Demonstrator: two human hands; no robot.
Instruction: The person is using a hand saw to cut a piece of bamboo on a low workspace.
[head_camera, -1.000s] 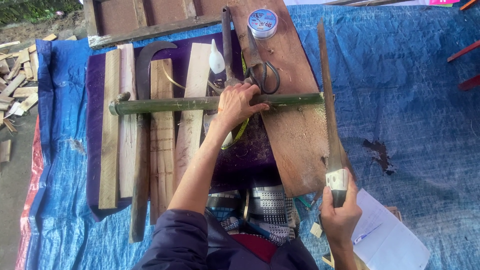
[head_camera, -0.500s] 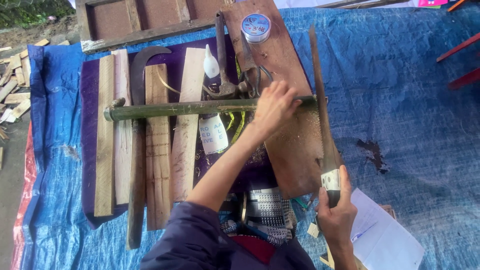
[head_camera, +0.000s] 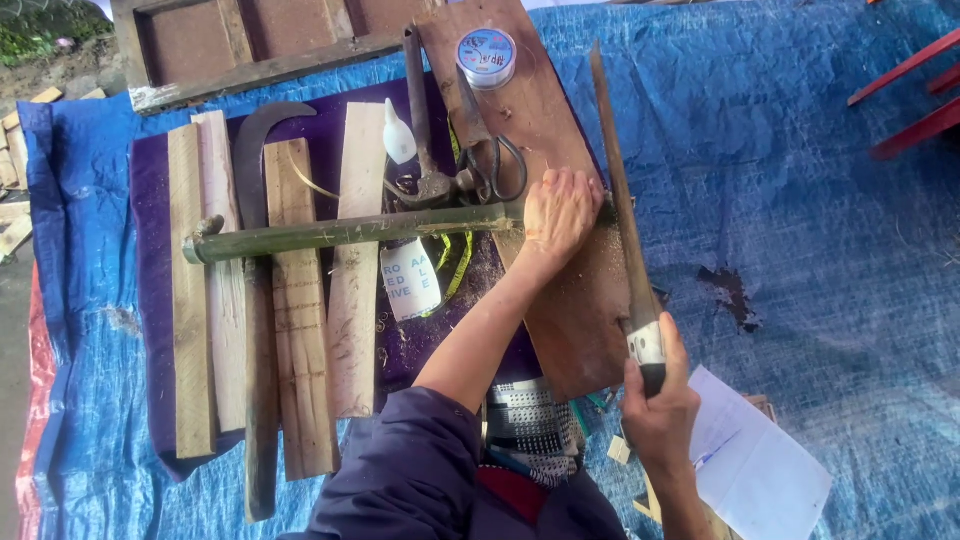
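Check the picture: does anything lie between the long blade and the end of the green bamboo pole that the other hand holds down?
Nothing visible does. The right hand holds the long blade right beside the left hand, which presses the bamboo pole onto the brown board. The scissors lie clear.

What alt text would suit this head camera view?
A person's left hand presses a green bamboo pole across wooden planks, while the right hand holds a long blade at its end. Scissors, a sickle and a blue tarp surround them.
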